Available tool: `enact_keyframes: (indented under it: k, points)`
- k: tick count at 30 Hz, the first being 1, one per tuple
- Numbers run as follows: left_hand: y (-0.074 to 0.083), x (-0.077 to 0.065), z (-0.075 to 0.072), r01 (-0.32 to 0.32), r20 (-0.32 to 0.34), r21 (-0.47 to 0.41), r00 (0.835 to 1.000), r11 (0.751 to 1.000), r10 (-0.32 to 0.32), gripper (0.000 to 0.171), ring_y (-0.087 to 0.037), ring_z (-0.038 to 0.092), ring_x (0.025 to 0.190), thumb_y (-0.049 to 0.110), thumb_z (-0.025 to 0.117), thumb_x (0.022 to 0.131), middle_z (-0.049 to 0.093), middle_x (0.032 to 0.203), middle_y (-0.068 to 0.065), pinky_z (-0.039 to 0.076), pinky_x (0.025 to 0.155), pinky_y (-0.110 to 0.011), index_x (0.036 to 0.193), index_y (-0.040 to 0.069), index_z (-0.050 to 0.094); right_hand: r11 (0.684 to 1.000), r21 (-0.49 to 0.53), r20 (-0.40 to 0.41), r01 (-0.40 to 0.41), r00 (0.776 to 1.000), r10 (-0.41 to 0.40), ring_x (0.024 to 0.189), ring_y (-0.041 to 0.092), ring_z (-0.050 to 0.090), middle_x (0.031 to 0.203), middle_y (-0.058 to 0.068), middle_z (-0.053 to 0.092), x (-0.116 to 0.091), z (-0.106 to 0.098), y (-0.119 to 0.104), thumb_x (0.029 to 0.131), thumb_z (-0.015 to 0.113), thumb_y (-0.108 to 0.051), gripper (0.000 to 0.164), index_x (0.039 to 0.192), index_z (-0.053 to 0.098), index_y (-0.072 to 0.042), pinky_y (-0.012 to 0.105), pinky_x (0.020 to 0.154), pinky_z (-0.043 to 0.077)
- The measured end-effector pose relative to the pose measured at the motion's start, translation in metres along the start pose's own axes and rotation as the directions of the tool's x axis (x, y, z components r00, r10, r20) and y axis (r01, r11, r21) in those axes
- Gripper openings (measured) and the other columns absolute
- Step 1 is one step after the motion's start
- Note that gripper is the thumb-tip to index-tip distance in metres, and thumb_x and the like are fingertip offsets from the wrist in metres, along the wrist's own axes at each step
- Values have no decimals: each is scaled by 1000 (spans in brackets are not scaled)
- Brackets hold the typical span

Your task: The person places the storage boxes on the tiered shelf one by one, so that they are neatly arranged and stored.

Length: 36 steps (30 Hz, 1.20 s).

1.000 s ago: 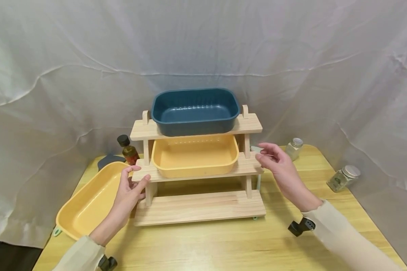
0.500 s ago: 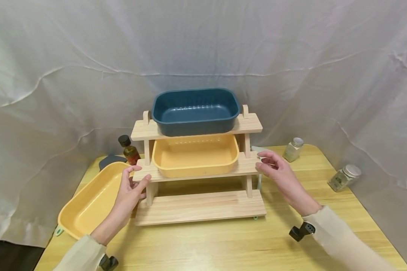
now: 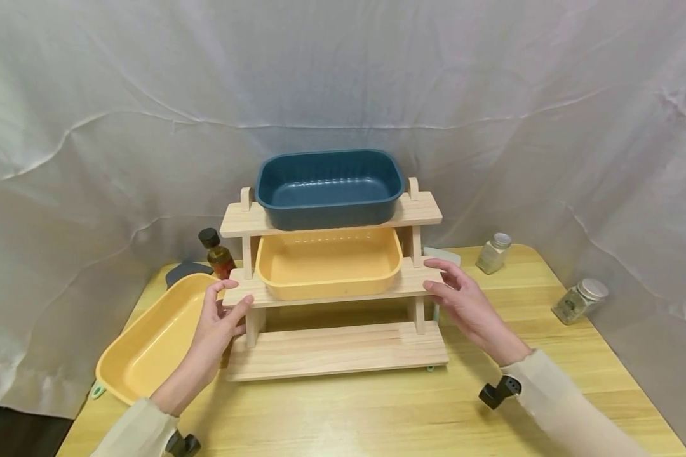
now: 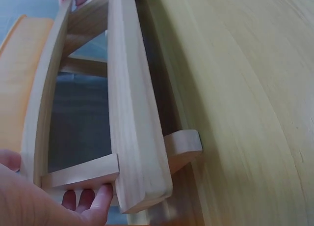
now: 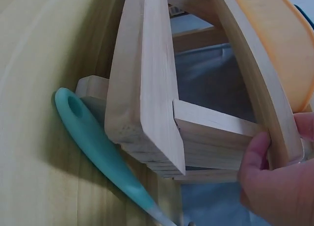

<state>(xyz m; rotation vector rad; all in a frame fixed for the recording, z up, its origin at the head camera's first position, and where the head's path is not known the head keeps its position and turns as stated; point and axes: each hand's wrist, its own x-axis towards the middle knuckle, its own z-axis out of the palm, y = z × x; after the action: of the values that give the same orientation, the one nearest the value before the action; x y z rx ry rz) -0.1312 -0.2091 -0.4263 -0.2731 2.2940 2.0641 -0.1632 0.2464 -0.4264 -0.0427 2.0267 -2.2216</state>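
Note:
A three-tier wooden display shelf stands on the table. Its top tier bears a dark blue plastic basin, and a yellow basin sits on the middle tier. At the left end of that middle tier, my left hand grips the shelf; in the left wrist view its fingers curl against the side upright. My right hand holds the opposite end, with the thumb at the front edge and fingers over the top, as the right wrist view shows. The bottom tier holds nothing.
Another yellow basin lies tilted left of the shelf, by a dark-capped bottle and a dark flat object. Two glass jars with silver lids stand right. A turquoise-handled utensil lies beside the shelf's right end. Grey fabric hangs behind.
My right hand has moved left and onto the middle tier's right end, taking hold of it. The left hand and the shelf look almost unchanged.

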Motion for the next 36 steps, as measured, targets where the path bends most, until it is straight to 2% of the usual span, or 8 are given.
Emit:
enact_keyframes:
  k: [6, 9, 11, 19, 23, 27, 31, 36]
  points:
    - [4, -5, -5, 28, 4, -47, 1000, 998, -28, 50, -17, 60, 121, 28, 64, 114, 57, 128, -6, 57, 93, -33, 155, 17, 38, 996, 92, 17, 12, 1000, -14, 105, 12, 62, 128, 5, 57, 2, -1, 3, 107, 67, 0, 44, 149, 54, -6, 28, 95, 54]
    - [4, -8, -8, 15, 5, -73, 1000, 997, -15, 48, -21, 61, 122, 29, 60, 115, 57, 129, -6, 57, 95, -34, 156, 18, 38, 991, 134, 32, 17, 999, -22, 105, 12, 65, 127, 4, 60, 2, -2, 4, 108, 65, 3, 43, 148, 53, -6, 27, 94, 55]
    - [4, -11, -10, 0, -1, -100, 1000, 995, 0, 45, -23, 62, 120, 29, 58, 116, 57, 130, -7, 58, 96, -34, 155, 19, 39, 990, 140, 36, 20, 999, -26, 104, 12, 65, 128, 4, 59, 2, -2, 5, 108, 64, 3, 43, 148, 53, -6, 27, 94, 55]
    - [5, -18, -23, -92, -37, -229, 996, 969, 85, 30, -18, 64, 116, 20, 46, 118, 49, 135, -10, 60, 96, -35, 148, 25, 44, 992, 128, 39, 18, 999, -24, 103, 9, 57, 144, 7, 45, 3, -2, 8, 109, 63, 1, 43, 150, 52, -7, 25, 95, 52]
    - [7, -21, -31, -138, -78, -239, 989, 961, 123, 29, -19, 65, 119, 20, 48, 118, 51, 135, -12, 61, 93, -35, 147, 25, 45, 989, 148, 37, 20, 999, -26, 102, 8, 57, 149, 8, 42, 4, -2, 9, 108, 63, 3, 43, 149, 52, -7, 25, 94, 51]
    - [10, -25, -41, -140, -123, -257, 986, 956, 111, 31, -19, 64, 120, 22, 51, 118, 54, 134, -8, 61, 89, -31, 148, 26, 46, 986, 168, 44, 22, 999, -30, 105, 10, 58, 146, 7, 46, 4, -2, 9, 108, 65, 2, 44, 149, 53, -8, 26, 96, 51]
    - [11, -29, -53, -137, -159, -280, 983, 950, 94, 34, -19, 62, 122, 24, 52, 118, 50, 138, -8, 61, 89, -30, 150, 26, 43, 983, 180, 52, 23, 998, -33, 107, 11, 59, 142, 7, 49, 5, -2, 10, 107, 67, 2, 46, 150, 52, -8, 26, 96, 51]
    - [7, -35, -68, -166, -229, -308, 969, 937, 96, 33, -17, 63, 120, 18, 48, 118, 54, 137, -5, 59, 90, -27, 150, 24, 43, 983, 180, 46, 20, 999, -29, 105, 11, 60, 137, 7, 51, 4, -2, 8, 107, 67, 2, 46, 149, 53, -7, 25, 95, 53]
